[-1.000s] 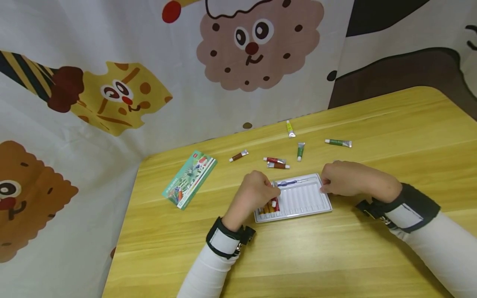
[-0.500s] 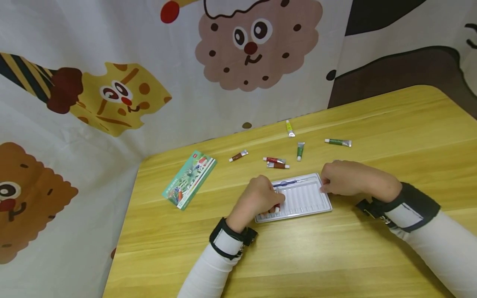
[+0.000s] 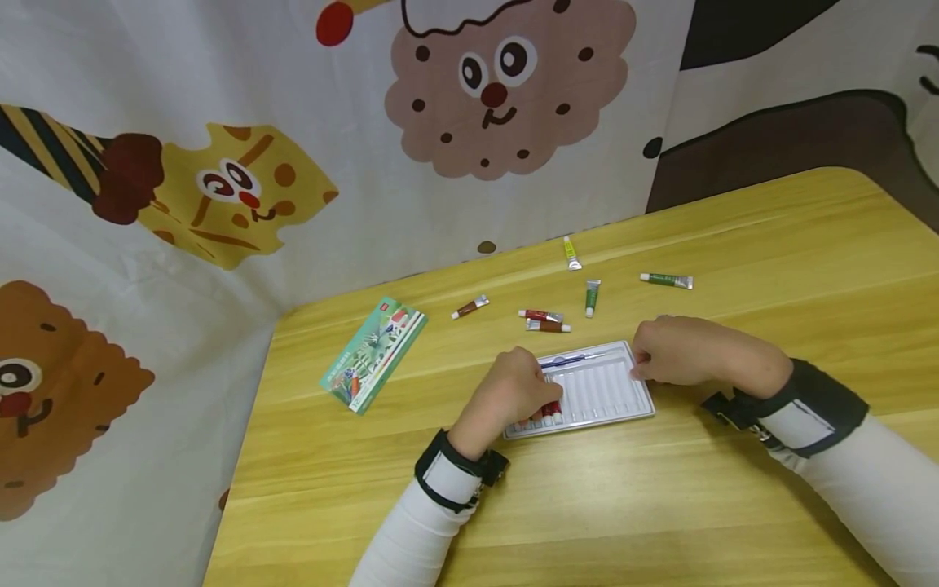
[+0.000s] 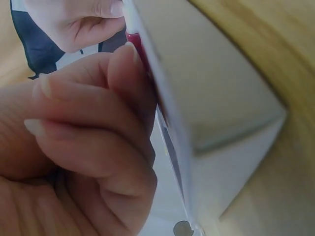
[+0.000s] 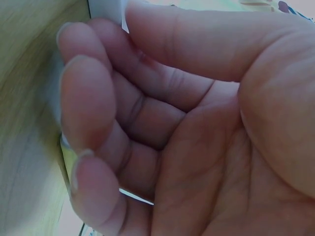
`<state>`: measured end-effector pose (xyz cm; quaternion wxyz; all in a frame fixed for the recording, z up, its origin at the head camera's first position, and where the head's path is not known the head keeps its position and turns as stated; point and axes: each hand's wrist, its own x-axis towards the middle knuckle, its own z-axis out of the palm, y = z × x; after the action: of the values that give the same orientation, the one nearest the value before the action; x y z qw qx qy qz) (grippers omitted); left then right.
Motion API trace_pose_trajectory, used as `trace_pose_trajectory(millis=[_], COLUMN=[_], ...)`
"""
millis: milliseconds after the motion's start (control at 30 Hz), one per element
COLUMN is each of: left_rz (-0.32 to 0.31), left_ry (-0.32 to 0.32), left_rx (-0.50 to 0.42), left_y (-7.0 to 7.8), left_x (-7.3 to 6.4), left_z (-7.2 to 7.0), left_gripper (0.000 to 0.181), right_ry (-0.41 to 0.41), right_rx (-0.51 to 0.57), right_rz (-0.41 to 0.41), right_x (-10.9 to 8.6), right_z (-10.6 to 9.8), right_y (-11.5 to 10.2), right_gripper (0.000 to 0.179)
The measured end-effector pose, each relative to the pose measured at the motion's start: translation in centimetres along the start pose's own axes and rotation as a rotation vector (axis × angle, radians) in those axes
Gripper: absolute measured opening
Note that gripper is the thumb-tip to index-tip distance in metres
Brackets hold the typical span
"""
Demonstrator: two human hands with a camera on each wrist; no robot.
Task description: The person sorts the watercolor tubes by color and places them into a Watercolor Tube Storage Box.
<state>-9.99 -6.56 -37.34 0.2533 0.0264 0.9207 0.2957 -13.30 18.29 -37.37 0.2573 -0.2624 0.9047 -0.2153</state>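
Tray [image 3: 600,391]: ribbed, rectangular | hands [image 3: 506,393] [image 3: 678,350] hold slim red tube [image 3: 555,408] (left), tray (right)

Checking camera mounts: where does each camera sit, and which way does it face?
Head: worn on the head, faces forward and down at table and tray; left hand, right hand and both sleeves show.
Left wrist: worn there, faces the tray's side up close; left hand large, right hand beyond.
Right wrist: worn there, looks into the right hand, table beside it.
Head and left wrist share both hands and the tray.
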Motion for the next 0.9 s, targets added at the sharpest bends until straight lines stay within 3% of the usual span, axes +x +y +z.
trace_pose_trajectory(millis=[900], left_rz=[0.063], left_ry=[-0.044], left_rx=[0.049], left_y=[-0.27], left_x=[-0.58], left_z=[-0.93], left_gripper=[0.038], right_ry=[-0.010], right_rx=[0.004], right_rz=[-0.011], right_x=[0.13], right_z=[-0.03], right_y=[0.01], right_gripper=[0.018])
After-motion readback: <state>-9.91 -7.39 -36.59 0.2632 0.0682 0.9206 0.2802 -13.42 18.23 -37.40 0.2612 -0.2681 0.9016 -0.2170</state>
